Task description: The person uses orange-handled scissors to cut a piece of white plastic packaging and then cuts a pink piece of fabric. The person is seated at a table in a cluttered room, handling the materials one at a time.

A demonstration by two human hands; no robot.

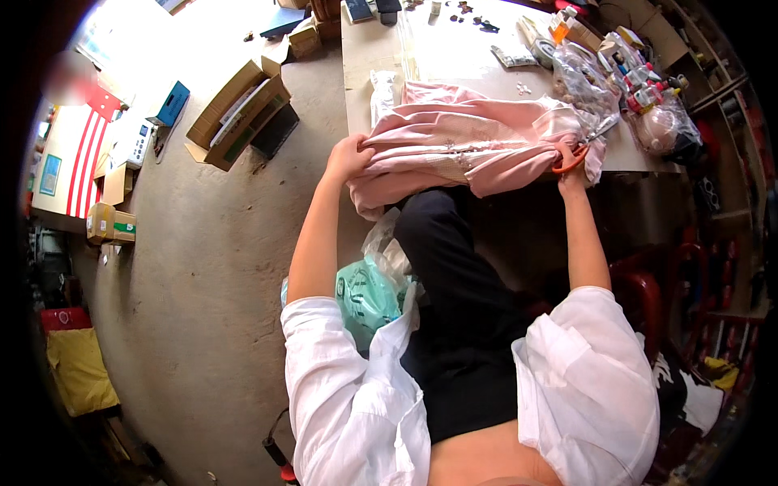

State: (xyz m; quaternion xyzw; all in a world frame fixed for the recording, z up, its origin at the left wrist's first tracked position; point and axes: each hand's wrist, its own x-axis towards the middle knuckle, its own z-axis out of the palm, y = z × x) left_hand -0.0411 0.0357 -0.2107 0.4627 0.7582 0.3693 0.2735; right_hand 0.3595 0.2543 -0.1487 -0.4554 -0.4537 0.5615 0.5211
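Observation:
A pink garment (502,138) with a pale, textured band across its middle lies stretched over the near edge of the white table (519,77), partly hanging off it. My left hand (350,159) is closed on the bunched cloth at the garment's left end. At the right end my right hand (572,173) holds scissors (580,159) with orange handles. Their metal blades point away to the upper right, beside the cloth. Folds of cloth and the handles hide part of my right fingers.
Clear plastic bags (583,81) and several small bottles (646,97) crowd the table's right side. A pale green plastic bag (369,296) is by my left leg. An opened cardboard box (243,109) stands to the left. Shelves (733,146) line the right edge.

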